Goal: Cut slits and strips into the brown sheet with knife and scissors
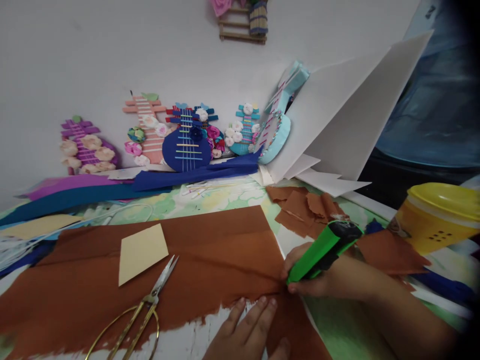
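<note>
My right hand (315, 280) is wrapped round a green and black utility knife (324, 250), its lower end down at the right part of a brown crepe-like sheet (225, 255). The blade tip itself is hidden by my fingers. Flat at the bottom centre lies my left hand (245, 332), fingers spread, pressing on the torn lower edge of the brown sheet and the white board (187, 340) under it. Gold-handled scissors (152, 300) rest on the sheet to the left of that hand, blades nearly together. Above them lies a cream piece of paper (144, 252).
Torn brown scraps (311, 207) and a yellow tub (438, 215) stand to the right. Decorated lute-shaped crafts (187, 145) lean along the wall. White boards (337, 110) tilt at the back right. Blue sheets (202, 172) and white cords (18, 250) lie at the left and back.
</note>
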Demonstrator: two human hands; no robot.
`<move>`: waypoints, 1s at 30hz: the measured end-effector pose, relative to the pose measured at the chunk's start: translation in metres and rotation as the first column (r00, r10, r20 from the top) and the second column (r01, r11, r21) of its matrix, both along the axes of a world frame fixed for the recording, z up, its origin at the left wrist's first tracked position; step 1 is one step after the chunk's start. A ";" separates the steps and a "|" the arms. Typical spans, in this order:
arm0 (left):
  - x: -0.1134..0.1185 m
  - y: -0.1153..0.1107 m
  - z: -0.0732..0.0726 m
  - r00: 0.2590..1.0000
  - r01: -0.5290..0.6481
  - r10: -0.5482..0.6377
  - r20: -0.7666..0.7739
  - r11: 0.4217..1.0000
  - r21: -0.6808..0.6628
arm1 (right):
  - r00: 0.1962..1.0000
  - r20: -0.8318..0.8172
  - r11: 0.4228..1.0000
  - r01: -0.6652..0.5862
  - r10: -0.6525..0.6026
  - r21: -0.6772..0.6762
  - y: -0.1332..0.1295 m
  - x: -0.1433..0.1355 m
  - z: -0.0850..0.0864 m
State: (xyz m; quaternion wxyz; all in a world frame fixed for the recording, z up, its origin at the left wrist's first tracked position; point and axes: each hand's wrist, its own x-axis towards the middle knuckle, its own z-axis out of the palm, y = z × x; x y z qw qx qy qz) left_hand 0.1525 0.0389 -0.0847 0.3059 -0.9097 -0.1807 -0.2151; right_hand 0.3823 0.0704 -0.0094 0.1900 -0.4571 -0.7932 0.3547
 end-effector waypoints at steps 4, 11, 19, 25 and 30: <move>0.000 -0.001 0.002 1.000 0.018 -0.018 0.010 0.999 -0.028 | 1.000 -0.011 1.000 -0.013 0.013 -0.002 0.000 0.000 0.003; -0.004 -0.003 0.006 0.998 0.065 -0.065 0.010 0.992 -0.107 | 0.998 -0.064 1.000 -0.012 0.012 -0.011 0.002 -0.001 0.006; 0.010 -0.002 0.011 0.989 0.045 -0.043 0.140 0.999 -0.008 | 0.998 -0.055 1.000 -0.021 0.021 -0.015 0.000 -0.007 0.001; 0.009 -0.003 0.009 0.975 0.178 -0.169 0.142 0.983 -0.050 | 0.941 -0.331 0.996 0.084 -0.076 0.010 -0.001 -0.005 0.001; 0.012 -0.012 0.003 0.986 0.151 -0.126 0.113 0.959 -0.240 | 0.900 -0.391 0.973 0.228 -0.194 0.044 0.001 -0.002 -0.016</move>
